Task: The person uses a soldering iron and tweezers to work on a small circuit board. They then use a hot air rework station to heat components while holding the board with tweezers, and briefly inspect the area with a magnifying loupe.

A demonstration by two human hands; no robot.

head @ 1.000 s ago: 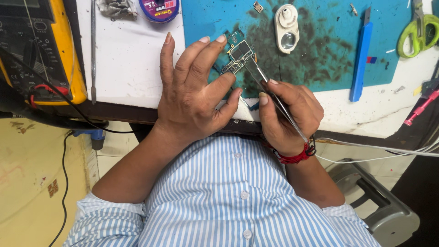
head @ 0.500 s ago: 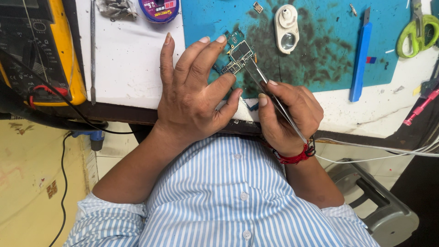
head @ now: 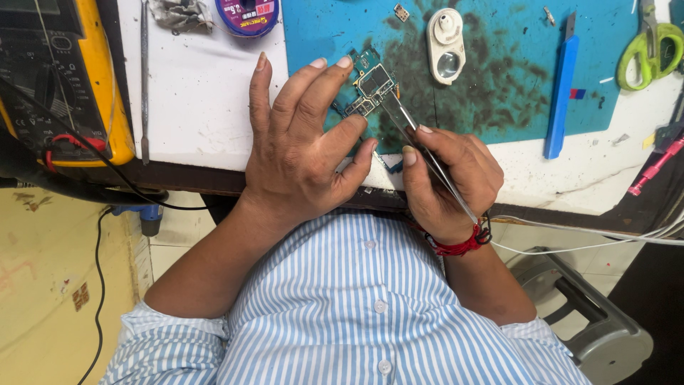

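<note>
A white desk point(head: 206, 107) carried a stained blue mat point(head: 499, 71) along its far edge, above a yellowish floor point(head: 43, 285). The left hand point(head: 303, 153), fingers spread, pressed a small circuit board point(head: 370, 85) at the mat's near-left corner. The right hand point(head: 452, 178) pinched metal tweezers point(head: 410, 128) touching the board.

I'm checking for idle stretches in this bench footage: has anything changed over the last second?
Nothing visibly moved. The left hand still pins the small circuit board to the blue mat, and the right hand still holds the tweezers with their tips on the board. The blue tool and scissors lie as before.
</note>
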